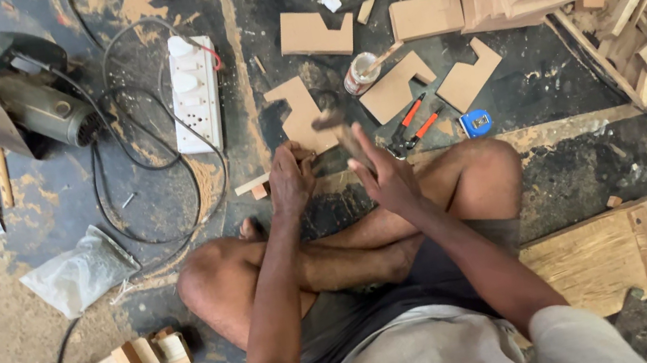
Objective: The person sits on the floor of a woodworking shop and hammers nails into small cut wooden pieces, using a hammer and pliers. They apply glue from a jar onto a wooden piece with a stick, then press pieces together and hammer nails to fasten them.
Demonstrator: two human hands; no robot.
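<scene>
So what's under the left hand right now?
The left hand presses on a notched wooden piece lying on the dark floor. A small wood strip pokes out beside it; anything beneath the palm is hidden.

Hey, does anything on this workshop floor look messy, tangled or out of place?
Yes. The black cable lies in tangled loops around the white power strip, close to the person's knee. Offcuts are heaped untidily at the upper right, and the circular saw lies tipped on the floor.

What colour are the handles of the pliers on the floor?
Red-orange with black, on the pliers beside the right hand; seen in the head view.
</scene>
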